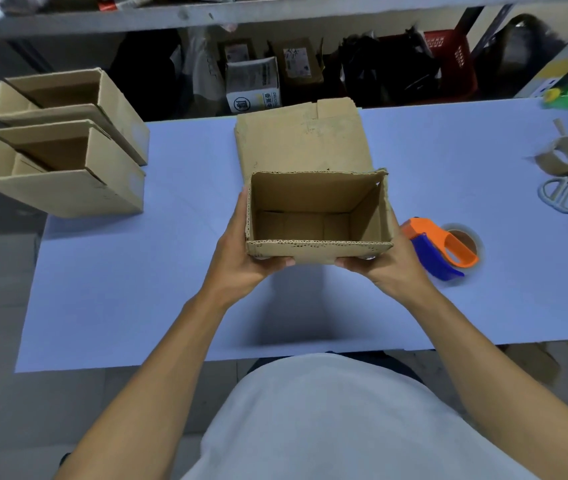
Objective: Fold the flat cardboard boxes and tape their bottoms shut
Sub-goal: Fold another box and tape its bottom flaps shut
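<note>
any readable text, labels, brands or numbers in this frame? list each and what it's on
None can be read for certain.
White carton under the shelf: printed lines and a round logo, too blurred.
Brown parcels behind it: labels too small.
Red basket: pale marks, unreadable.
Held box, flat cardboard: no print visible.

From the person's head a single wide-angle view looks forward and steeply down, close over both forearms and the pale blue flat surface [137, 289], its far edge meeting dark cluttered metal shelving [206, 15] at the frame's top.
</note>
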